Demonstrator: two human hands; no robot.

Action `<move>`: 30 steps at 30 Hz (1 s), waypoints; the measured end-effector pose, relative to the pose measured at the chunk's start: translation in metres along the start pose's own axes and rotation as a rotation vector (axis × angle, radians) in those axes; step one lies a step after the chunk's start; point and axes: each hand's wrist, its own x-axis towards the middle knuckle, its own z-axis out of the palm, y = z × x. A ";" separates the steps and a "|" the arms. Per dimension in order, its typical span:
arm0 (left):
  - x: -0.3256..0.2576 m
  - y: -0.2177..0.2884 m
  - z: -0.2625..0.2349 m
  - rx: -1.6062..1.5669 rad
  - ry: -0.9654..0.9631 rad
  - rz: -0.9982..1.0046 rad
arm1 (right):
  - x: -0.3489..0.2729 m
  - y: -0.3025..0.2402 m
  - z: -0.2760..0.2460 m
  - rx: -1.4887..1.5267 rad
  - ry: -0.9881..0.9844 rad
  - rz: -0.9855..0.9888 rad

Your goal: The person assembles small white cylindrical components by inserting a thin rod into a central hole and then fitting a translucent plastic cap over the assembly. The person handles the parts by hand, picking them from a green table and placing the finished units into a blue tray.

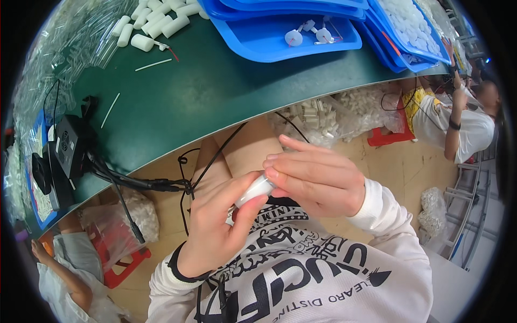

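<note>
My left hand and right hand partly hide the white piece; the top edge crops the blue trays.

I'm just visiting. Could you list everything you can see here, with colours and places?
Held cylinder: 1, white, between the hands
Loose cylinders: many, white, table's far left
Clear tubes: many, transparent, heaped at left
Thin sticks: 2, white, on table, left
Table: 1, green, across the top
Trays: several, blue, mostly top centre and right
Round parts: a few, white, in centre tray
Small pieces: many, white, in right tray
Device: 1, black, table's left
Stools: 2, red, right and lower left
Co-workers: 2, pale tops, right and lower left
Left hand: 1, bare, holding the cylinder
Right hand: 1, bare, at its upper end
</note>
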 end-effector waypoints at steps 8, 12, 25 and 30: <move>-0.005 0.005 0.006 -0.387 0.088 -0.202 | 0.005 -0.016 0.005 -0.119 0.151 0.203; -0.006 0.010 0.008 -0.387 0.076 -0.201 | 0.003 -0.016 0.009 -0.244 0.086 0.131; -0.009 0.002 0.008 -0.328 0.044 -0.337 | -0.010 -0.008 0.026 -0.164 0.056 0.042; -0.006 -0.015 0.013 -0.320 0.030 -0.364 | -0.017 0.003 0.031 -0.117 0.054 0.086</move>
